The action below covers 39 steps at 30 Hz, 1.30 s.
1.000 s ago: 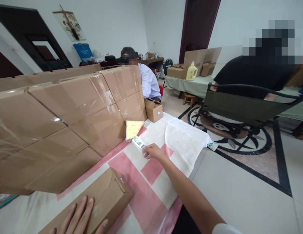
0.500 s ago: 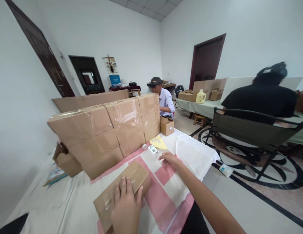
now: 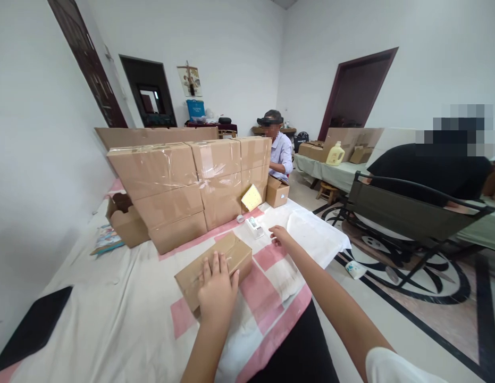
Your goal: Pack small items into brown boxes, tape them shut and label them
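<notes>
My left hand lies flat with fingers spread on top of a closed cardboard box. Off to the right, my right hand is held over the cloth with its fingers loosely bent and apart, holding nothing that I can see. Just left of its fingertips is a small white box with a printed label. Beyond that lies a small tape roll. A yellow sheet is tilted up in front of the cardboard stack; whether it touches the stack I cannot tell.
A taped wall of stacked cartons stands across the table. Open boxes flank it. A black flat object lies at left. One person sits beyond the stack, another in a chair at right.
The yellow sheet has gone from lying flat to tilted up by the stack. My right hand is a little apart from the white box. The view has shifted; my left hand stays on the carton.
</notes>
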Each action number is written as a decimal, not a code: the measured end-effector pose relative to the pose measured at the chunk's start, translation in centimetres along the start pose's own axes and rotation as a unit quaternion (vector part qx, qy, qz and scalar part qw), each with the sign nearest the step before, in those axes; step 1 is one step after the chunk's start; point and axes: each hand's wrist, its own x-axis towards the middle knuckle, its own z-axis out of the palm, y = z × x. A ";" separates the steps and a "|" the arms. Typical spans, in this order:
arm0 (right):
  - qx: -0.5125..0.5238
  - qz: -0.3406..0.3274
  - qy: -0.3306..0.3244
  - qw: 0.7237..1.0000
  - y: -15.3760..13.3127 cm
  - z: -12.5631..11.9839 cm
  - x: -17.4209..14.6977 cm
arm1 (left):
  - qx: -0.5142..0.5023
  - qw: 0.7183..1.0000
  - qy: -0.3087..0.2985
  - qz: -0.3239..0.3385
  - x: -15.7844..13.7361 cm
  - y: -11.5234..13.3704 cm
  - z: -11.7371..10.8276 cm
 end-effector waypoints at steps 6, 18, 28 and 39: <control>0.027 0.041 -0.040 0.998 1.0 1.5 1.4 | 0.027 0.999 0.016 -0.012 0.1 0.0 1.1; 0.059 -0.152 -0.099 0.982 2.8 2.8 4.2 | 0.028 0.998 0.059 -0.011 -0.2 -0.2 1.9; 0.126 -0.210 -0.066 0.967 5.1 2.6 4.9 | 0.048 0.995 0.089 0.006 -0.5 -0.7 2.5; 0.002 -0.264 -0.128 0.956 4.5 3.0 3.6 | 0.037 0.995 0.086 0.013 -0.4 -0.8 2.3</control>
